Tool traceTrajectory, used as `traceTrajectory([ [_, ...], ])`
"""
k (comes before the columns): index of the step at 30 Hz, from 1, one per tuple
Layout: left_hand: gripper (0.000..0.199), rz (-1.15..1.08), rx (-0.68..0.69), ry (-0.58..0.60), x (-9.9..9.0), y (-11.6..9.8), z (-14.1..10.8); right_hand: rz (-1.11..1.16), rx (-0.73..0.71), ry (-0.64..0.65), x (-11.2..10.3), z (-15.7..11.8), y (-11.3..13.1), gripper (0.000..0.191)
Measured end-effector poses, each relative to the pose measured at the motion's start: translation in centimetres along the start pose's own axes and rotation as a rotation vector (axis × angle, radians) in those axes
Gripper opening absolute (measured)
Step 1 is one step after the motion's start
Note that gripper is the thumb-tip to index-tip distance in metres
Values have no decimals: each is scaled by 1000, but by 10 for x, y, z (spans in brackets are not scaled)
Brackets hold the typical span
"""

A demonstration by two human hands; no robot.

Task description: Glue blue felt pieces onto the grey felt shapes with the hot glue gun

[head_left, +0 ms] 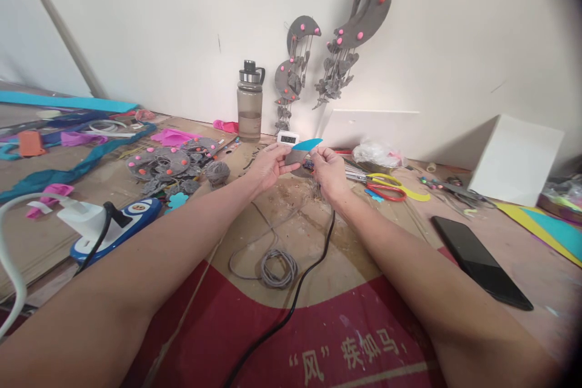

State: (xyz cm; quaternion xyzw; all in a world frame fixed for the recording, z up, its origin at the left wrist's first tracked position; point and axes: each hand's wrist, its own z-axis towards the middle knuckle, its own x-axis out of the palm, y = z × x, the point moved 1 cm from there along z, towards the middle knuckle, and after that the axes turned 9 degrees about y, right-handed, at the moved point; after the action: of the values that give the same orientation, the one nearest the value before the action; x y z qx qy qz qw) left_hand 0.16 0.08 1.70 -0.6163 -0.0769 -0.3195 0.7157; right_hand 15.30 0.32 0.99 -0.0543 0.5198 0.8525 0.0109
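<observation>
My left hand (pixel 273 165) pinches the left end of a small crescent-like piece, its fingers closed on the edge. The upper face of this piece (pixel 308 145) is bright blue, and a grey part (pixel 295 157) shows below it. At its right side my right hand (pixel 329 171) is closed, thumb and fingertips pressed together on the edge. Grey yarn scraps (pixel 314 187) lie beneath that hand. A black cable (pixel 328 242) runs up to just under the right hand, where its end is hidden. Loosely coiled grey cord (pixel 278 268) rests on the cardboard between my forearms.
A bottle (pixel 250 109) and white timer (pixel 288 138) stand behind my hands. Scissors (pixel 386 188) lie right, near a phone (pixel 477 260). Grey felt shapes (pixel 159 162), a yarn ball (pixel 217 173) and a power strip (pixel 120 230) are left. Grey moon hangings (pixel 370 18) are on the wall.
</observation>
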Motion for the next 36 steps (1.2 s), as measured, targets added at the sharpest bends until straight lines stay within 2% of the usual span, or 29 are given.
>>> traceTrajectory([
  [10, 11, -3, -35, 8, -3, 1, 2, -18, -4, 10, 2, -1, 2, 31],
  [16, 10, -4, -74, 39, -6, 2, 4, 11, 2, 77, 4, -3, 7, 27],
  [20, 10, 32, -82, 1, -3, 2, 2, 2, -16, 81, 7, -5, 10, 25],
  [25, 15, 142, 52, -60, 6, 6, -1, -95, -48, 5, 8, -10, 20, 20],
  [29, 28, 257, 198, -17, 13, 11, -3, -207, -68, -31, 10, -16, 30, 17],
  [33, 41, 379, 228, -25, 16, 15, -1, -293, -102, -30, 14, -19, 36, 14],
  [36, 37, 443, 236, -48, 15, 18, -1, -303, -112, 0, 16, -20, 35, 14],
])
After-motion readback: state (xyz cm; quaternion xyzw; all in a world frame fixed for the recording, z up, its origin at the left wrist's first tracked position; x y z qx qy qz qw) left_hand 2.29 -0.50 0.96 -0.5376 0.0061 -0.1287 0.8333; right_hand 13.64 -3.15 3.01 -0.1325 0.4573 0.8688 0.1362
